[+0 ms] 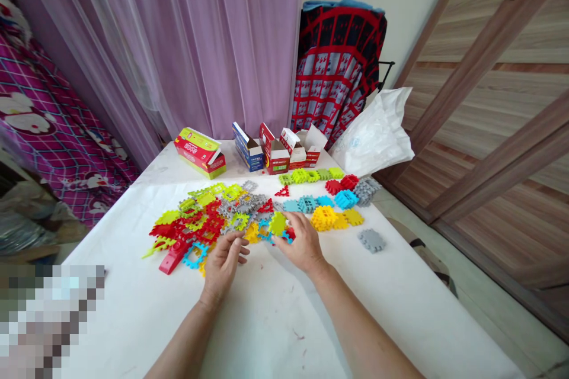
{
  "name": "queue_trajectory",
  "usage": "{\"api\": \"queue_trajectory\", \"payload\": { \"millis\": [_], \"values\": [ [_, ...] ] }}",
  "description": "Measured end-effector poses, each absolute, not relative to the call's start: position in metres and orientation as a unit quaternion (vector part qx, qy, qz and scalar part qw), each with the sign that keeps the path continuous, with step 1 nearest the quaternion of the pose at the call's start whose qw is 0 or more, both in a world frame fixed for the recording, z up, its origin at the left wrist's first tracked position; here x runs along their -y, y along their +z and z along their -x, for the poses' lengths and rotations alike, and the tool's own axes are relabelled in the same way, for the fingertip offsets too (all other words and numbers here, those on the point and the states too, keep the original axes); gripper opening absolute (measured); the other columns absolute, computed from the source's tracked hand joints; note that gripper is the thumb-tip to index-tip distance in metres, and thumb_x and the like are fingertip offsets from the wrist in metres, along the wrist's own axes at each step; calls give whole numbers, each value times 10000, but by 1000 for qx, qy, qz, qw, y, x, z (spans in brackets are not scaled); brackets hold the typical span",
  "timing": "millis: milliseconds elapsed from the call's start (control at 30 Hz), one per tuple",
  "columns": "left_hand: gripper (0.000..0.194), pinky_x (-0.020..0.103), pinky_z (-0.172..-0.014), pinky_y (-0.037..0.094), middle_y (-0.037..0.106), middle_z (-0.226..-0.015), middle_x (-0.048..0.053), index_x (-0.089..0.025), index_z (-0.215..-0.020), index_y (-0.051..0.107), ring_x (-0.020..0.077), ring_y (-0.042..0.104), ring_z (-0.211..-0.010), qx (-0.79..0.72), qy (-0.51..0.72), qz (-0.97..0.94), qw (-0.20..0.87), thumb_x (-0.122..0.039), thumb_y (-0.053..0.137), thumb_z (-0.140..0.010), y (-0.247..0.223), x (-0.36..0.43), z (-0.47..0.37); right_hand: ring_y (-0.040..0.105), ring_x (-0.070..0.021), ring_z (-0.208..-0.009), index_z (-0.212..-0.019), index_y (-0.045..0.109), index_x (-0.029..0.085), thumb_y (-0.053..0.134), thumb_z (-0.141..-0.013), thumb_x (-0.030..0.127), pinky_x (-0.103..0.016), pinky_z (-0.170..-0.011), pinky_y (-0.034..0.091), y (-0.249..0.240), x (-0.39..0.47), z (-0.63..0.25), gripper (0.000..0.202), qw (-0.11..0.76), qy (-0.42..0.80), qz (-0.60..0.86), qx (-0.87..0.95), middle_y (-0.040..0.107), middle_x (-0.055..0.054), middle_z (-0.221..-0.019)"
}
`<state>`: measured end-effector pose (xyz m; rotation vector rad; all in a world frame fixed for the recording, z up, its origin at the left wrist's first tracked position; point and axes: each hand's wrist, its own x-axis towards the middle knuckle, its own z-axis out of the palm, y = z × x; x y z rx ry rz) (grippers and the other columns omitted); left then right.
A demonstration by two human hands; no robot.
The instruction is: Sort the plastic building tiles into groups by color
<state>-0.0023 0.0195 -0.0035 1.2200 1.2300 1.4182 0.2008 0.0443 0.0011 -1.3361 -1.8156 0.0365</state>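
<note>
My right hand [302, 244] holds a lime-green toothed piece [278, 224] at its fingertips, over the right edge of a mixed heap. Near the heap's front, my left hand [225, 259] has its fingers loosely curled and apart, with nothing seen in them. The heap holds red pieces [180, 231], grey pieces [242, 204], and yellow, blue and green ones. To its right lie groups by colour: green pieces [300, 176], light blue pieces [306, 204], yellow pieces [324, 218], red pieces [341, 185] and grey pieces [367, 190].
On the white table [275, 331], several small open boxes stand at the back, among them a blue box [249, 151] and a red-and-green box [201, 153]. A white plastic bag [376, 133] sits at the back right corner. One grey piece [372, 241] lies alone at the right.
</note>
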Motion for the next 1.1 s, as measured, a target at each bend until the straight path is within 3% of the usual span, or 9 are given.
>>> {"api": "queue_trajectory", "payload": {
  "millis": [233,433,633,767,933,1100],
  "values": [
    [407,266,-514,538,683,-758,41,-164,-988,651,148,637,-624,-509,565,-505,408,-529,571,-828,-7,-17,5,573,-263,-1037,-1196,576,188,671,-751,310,-384,-916,480,39,-64,-253,471,378,-84,560,732,600,-107,-1106],
    [375,288,-590,567,709,-784,50,-180,-966,686,180,665,-699,-512,566,-531,369,-506,645,-784,2,-20,19,583,-262,-1015,-1248,583,222,675,-754,328,-352,-887,475,101,-119,-335,513,204,-152,643,722,600,-87,-1087],
    [483,350,-683,595,738,-928,78,-191,-1031,644,251,709,-836,-513,620,-367,466,-573,653,-735,10,-42,27,579,-241,-1095,-1348,485,249,631,-810,371,-309,-887,457,129,-207,-405,570,4,-99,741,664,601,-89,-1205],
    [458,414,-874,550,731,-1033,77,-226,-1078,641,274,681,-981,-588,542,-512,314,-566,591,-776,15,-61,38,590,-249,-1110,-1363,476,259,647,-796,345,-320,-870,468,113,-249,-422,599,-82,-46,763,639,593,-99,-1262],
    [497,531,-1069,361,628,-1293,112,-214,-1197,638,341,496,-1269,-604,282,-745,27,-505,478,-828,15,-105,55,606,-256,-1094,-1306,552,256,734,-683,240,-316,-863,482,88,-279,-427,649,-129,6,762,635,629,-85,-1234],
    [555,549,-1091,301,510,-1427,117,-197,-1327,559,330,421,-1339,-661,85,-745,-35,-469,394,-872,-1,-133,57,628,-259,-1048,-1288,583,264,783,-611,224,-311,-829,502,72,-296,-430,707,-147,33,758,634,642,-78,-1224]
  ]
}}
